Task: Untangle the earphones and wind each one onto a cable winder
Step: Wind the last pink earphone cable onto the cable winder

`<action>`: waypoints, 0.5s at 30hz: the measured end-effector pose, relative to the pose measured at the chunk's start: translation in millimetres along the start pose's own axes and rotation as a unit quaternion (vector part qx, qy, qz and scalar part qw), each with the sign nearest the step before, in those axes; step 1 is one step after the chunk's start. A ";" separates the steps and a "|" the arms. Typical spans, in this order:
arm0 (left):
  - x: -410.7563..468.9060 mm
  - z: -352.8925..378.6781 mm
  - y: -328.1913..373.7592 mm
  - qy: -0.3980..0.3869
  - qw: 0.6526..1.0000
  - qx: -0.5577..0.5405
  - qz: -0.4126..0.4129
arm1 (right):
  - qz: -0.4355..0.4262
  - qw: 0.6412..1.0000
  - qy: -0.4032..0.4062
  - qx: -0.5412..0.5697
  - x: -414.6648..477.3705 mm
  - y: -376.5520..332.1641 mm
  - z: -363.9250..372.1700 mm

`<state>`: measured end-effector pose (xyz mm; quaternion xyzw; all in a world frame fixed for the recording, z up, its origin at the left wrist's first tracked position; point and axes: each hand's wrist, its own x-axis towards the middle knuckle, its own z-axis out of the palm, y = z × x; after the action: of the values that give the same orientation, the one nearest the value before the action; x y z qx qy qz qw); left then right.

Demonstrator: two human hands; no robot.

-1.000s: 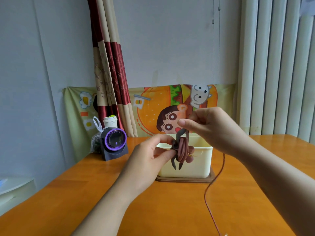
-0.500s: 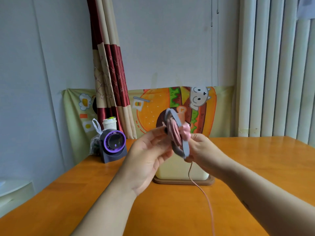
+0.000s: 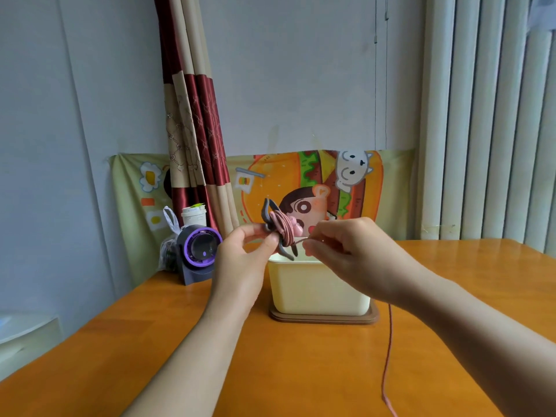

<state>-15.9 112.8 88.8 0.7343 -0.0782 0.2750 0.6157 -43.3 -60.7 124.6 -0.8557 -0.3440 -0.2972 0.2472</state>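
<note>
In mid-frame my left hand (image 3: 240, 260) is pinching the grey cable winder (image 3: 267, 213) above the cream box (image 3: 313, 288). My right hand (image 3: 355, 254) is pinching the pink earphone cable (image 3: 282, 228) just right of its coil, and the slack is trailing onto the surface (image 3: 150, 341).

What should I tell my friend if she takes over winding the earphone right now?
Left hand holds the grey cable winder up, near the cream box.
Right hand pinches the pink earphone cable right beside the winder.
Done: several turns are wound on.
Left: wind on the loose tail trailing over the table. Other earphones are not in view.
</note>
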 end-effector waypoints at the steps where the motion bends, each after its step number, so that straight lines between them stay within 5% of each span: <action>1: -2.1 -0.1 0.7 -0.003 0.999 0.040 0.013 | -0.006 1.000 -0.004 -0.016 1.3 -0.3 -3.7; 5: -9.5 -3.2 -1.6 -0.108 0.985 0.123 0.052 | -0.010 0.999 -0.009 -0.040 9.4 -0.3 -21.9; 15: -28.7 -6.8 20.7 -0.271 0.959 0.011 0.087 | 0.061 0.992 0.015 0.110 16.8 15.9 -33.7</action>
<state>-51.3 108.1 92.9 0.7784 -0.3025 0.1192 0.5370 -33.1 -84.6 156.1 -0.8383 -0.3180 -0.2544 0.3625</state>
